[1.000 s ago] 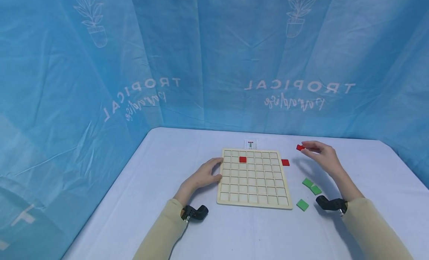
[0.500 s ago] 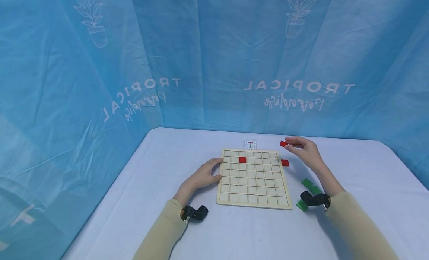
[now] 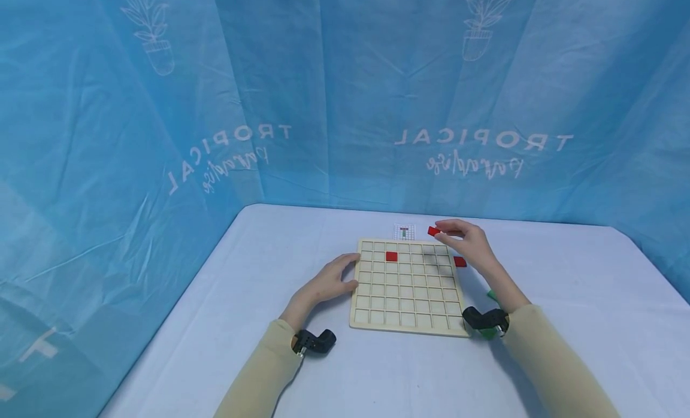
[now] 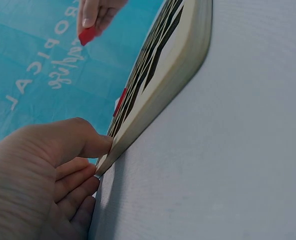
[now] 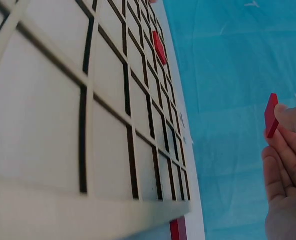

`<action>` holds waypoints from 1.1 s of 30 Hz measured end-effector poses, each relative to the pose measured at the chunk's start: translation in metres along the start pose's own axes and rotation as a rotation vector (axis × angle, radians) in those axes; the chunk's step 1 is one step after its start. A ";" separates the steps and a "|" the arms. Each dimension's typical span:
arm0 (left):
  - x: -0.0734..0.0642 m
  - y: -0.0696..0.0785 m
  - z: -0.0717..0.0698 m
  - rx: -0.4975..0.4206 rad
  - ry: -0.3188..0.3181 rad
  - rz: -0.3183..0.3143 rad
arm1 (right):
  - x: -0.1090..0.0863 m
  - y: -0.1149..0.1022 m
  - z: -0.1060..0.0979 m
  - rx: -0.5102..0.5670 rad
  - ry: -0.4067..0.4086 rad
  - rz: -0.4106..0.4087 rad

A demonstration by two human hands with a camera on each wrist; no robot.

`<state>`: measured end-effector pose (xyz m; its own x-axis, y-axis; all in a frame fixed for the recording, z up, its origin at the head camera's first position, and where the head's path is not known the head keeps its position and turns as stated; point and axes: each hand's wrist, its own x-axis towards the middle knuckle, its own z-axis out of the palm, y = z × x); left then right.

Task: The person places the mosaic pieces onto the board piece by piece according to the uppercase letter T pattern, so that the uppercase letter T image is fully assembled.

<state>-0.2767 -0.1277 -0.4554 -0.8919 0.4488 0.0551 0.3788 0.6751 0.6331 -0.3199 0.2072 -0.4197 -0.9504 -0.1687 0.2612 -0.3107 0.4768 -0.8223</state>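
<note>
Thumb and fingertip of my right hand (image 3: 469,244) pinch a small red square tile (image 3: 433,231), held in the air over the far right part of the wooden grid board (image 3: 409,330). The right wrist view shows this held tile (image 5: 271,115) on edge, apart from the board. My left hand (image 3: 323,283) rests against the board's left edge, its thumb and fingers spread along the rim. Another red tile (image 3: 391,256) lies in a cell of the second row from the far side. A third red tile (image 3: 460,261) is on the table at the board's right edge.
Green tiles (image 3: 488,333) lie right of the board, partly hidden by my right forearm and its wrist camera. A small printed pattern card (image 3: 404,232) sits just beyond the board's far edge. A blue curtain (image 3: 345,106) hangs behind the white-covered table (image 3: 302,238).
My right hand has moved left with the red tile, from beyond the board's right side to over its far right part. The forearm now covers more green tiles. My left hand stays put.
</note>
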 end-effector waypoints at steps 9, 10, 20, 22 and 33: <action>0.000 0.002 -0.002 -0.008 -0.005 -0.007 | 0.003 -0.013 0.019 0.024 -0.016 0.018; 0.000 0.001 -0.001 -0.011 -0.004 -0.008 | 0.003 -0.014 0.021 0.027 -0.016 0.014; 0.001 0.000 0.001 0.003 -0.001 0.004 | 0.005 -0.018 0.036 0.066 -0.057 -0.001; 0.001 0.000 0.001 0.008 0.000 0.006 | 0.003 -0.025 0.036 0.076 -0.066 -0.006; 0.000 -0.001 0.001 0.009 0.006 0.003 | 0.001 -0.032 0.042 0.098 -0.091 -0.033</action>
<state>-0.2768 -0.1273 -0.4568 -0.8923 0.4473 0.0614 0.3836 0.6793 0.6256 -0.3107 0.1554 -0.4139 -0.9331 -0.2626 0.2455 -0.3344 0.3836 -0.8608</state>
